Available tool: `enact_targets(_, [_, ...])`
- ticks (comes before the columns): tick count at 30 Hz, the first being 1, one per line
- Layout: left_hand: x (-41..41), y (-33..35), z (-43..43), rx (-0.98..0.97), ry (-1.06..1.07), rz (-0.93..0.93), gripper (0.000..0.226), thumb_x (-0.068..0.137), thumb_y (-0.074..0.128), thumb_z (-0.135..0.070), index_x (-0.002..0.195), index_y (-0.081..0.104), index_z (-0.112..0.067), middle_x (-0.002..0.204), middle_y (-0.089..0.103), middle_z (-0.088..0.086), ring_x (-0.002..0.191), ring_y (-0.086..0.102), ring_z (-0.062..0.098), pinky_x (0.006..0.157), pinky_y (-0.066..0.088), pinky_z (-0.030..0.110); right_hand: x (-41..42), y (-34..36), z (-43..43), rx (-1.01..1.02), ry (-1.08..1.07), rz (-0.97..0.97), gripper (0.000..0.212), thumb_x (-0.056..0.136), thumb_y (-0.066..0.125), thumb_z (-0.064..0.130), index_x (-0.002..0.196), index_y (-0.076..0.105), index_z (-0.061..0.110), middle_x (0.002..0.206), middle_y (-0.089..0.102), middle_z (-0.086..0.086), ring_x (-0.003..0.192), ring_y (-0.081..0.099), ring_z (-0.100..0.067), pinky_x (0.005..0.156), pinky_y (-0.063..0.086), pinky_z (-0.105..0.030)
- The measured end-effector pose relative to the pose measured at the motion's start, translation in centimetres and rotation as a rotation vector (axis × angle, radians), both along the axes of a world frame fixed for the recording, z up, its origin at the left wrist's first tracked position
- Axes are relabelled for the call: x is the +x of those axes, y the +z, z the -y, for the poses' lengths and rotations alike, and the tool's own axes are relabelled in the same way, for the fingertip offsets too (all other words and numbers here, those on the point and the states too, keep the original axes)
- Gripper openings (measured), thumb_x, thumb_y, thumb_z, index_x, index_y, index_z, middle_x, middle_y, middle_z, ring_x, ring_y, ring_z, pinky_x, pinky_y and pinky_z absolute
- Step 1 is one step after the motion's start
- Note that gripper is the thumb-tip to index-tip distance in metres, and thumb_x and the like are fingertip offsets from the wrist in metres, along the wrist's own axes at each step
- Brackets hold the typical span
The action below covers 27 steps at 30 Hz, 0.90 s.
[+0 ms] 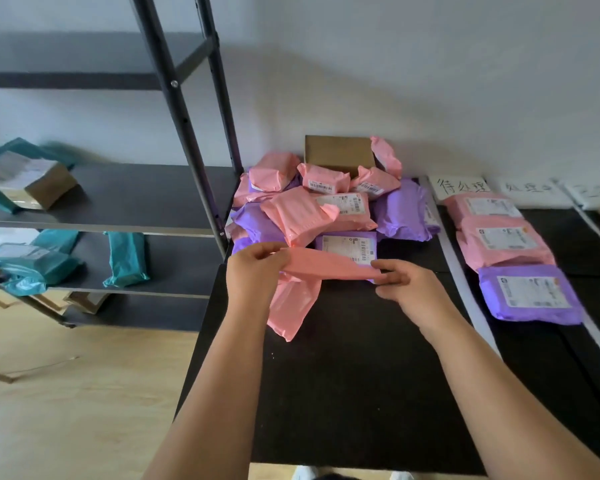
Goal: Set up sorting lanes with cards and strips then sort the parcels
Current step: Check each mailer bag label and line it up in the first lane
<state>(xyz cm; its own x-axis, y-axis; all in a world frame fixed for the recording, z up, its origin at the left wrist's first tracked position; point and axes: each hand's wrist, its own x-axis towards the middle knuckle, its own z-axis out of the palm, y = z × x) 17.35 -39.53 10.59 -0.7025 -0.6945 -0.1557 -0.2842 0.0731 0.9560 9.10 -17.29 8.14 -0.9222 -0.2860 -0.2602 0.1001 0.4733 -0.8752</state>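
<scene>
I hold a pink parcel (pixel 326 266) above the black table (pixel 343 393), its loose bag end hanging down toward me. My left hand (pixel 253 271) grips its left end and my right hand (pixel 404 284) pinches its right end. Behind it lies a heap of pink and purple parcels (pixel 326 206) with a brown cardboard box (pixel 340 154) at the back. To the right, a white strip (pixel 465 278) borders a lane headed by a handwritten card (pixel 459 187). In that lane lie two pink parcels (pixel 499 237) and a purple parcel (pixel 530 292).
A second card (pixel 530 190) and another white strip (pixel 596 226) mark lanes further right. A dark metal shelf rack (pixel 194 133) stands left of the table with teal parcels (pixel 125 258) and a box (pixel 32 181) on its shelves. Below is wooden floor (pixel 66 393).
</scene>
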Motion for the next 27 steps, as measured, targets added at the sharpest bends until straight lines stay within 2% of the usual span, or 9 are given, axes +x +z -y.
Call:
enact_targets(3, [-0.6, 2.3, 0.2, 0.058, -0.021, -0.052, 0.026, 0.082, 0.074, -0.014, 0.067, 0.072, -0.035, 0.063, 0.068, -0.02, 0.073, 0.064, 0.006, 0.05, 0.046, 0.011, 0.1, 2.4, 0.5, -0.094, -0.018, -0.12, 0.037, 0.085, 0.074, 0.007, 0.108, 0.072, 0.035, 0.096, 0.072, 0.013, 0.09, 0.067, -0.002, 0.068, 0.045, -0.01])
enact_targets(5, [-0.9, 3.7, 0.0, 0.082, -0.034, -0.091, 0.021, 0.085, 0.073, -0.016, 0.071, 0.073, -0.032, 0.073, 0.072, -0.013, 0.083, 0.067, 0.015, 0.062, 0.053, 0.019, 0.0, 4.1, 0.8, -0.157, -0.069, -0.208, 0.027, 0.086, 0.074, 0.011, 0.09, 0.074, 0.038, 0.083, 0.074, 0.015, 0.083, 0.068, 0.0, 0.069, 0.047, -0.01])
enact_targets(7, [-1.0, 5.1, -0.1, 0.11, -0.024, -0.133, 0.02, 0.088, 0.069, -0.023, 0.07, 0.074, -0.031, 0.076, 0.074, -0.006, 0.087, 0.069, 0.02, 0.078, 0.055, 0.033, -0.2, 5.7, 0.9, -0.172, -0.115, -0.272, 0.02, 0.087, 0.073, 0.018, 0.081, 0.072, 0.037, 0.079, 0.073, 0.017, 0.078, 0.068, 0.0, 0.071, 0.049, -0.021])
enact_targets(10, [-1.1, 6.9, -0.2, 0.143, -0.024, -0.212, 0.021, 0.094, 0.061, -0.031, 0.078, 0.074, -0.028, 0.078, 0.076, -0.008, 0.085, 0.072, 0.015, 0.086, 0.055, 0.034, -0.2, 8.3, 1.0, -0.2, -0.178, -0.352, 0.014, 0.087, 0.074, 0.023, 0.079, 0.07, 0.033, 0.074, 0.072, 0.022, 0.069, 0.065, 0.008, 0.062, 0.046, -0.015])
enact_targets(12, [-1.1, 7.7, -0.1, 0.101, -0.028, -0.26, 0.016, 0.095, 0.06, -0.029, 0.09, 0.074, -0.025, 0.084, 0.076, -0.009, 0.087, 0.071, 0.015, 0.086, 0.056, 0.033, -0.3, 10.0, 0.9, -0.246, -0.206, -0.378, 0.009, 0.088, 0.074, 0.022, 0.081, 0.072, 0.028, 0.075, 0.074, 0.014, 0.065, 0.066, 0.005, 0.056, 0.044, -0.007])
enact_targets(14, [-0.8, 8.2, 0.0, 0.037, -0.046, -0.287, 0.011, 0.092, 0.065, -0.026, 0.1, 0.072, -0.029, 0.093, 0.074, -0.012, 0.091, 0.069, 0.009, 0.081, 0.054, 0.027, -0.1, 11.7, 1.0, -0.276, -0.217, -0.383, 0.005, 0.088, 0.073, 0.02, 0.083, 0.073, 0.019, 0.076, 0.075, 0.001, 0.067, 0.068, -0.006, 0.061, 0.047, -0.014])
enact_targets(19, [-0.3, 9.3, -0.4, -0.086, -0.188, -0.33, 0.029, 0.086, 0.074, -0.038, 0.113, 0.065, -0.046, 0.107, 0.066, -0.027, 0.1, 0.06, -0.007, 0.077, 0.047, 0.016, 0.7, 14.7, 1.1, -0.34, -0.224, -0.393, 0.016, 0.088, 0.071, 0.02, 0.073, 0.071, 0.016, 0.062, 0.066, -0.003, 0.061, 0.059, -0.014, 0.07, 0.046, -0.034])
enact_targets(22, [-0.1, 10.5, -0.9, -0.195, -0.218, -0.382, 0.042, 0.085, 0.076, -0.033, 0.091, 0.054, -0.069, 0.09, 0.056, -0.049, 0.089, 0.051, -0.028, 0.062, 0.042, 0.002, 0.9, 15.8, 1.1, -0.392, -0.245, -0.364, 0.023, 0.088, 0.071, 0.018, 0.068, 0.067, 0.008, 0.056, 0.061, 0.0, 0.057, 0.055, -0.013, 0.07, 0.043, -0.035])
enact_targets(27, [-0.3, 10.8, -0.9, -0.279, -0.173, -0.341, 0.015, 0.085, 0.074, -0.039, 0.094, 0.064, -0.047, 0.087, 0.067, -0.031, 0.083, 0.061, -0.014, 0.068, 0.045, 0.012, 1.3, 16.7, 0.5, -0.417, -0.247, -0.373, 0.028, 0.089, 0.07, 0.022, 0.068, 0.063, 0.005, 0.054, 0.058, 0.003, 0.054, 0.053, -0.01, 0.071, 0.045, -0.035])
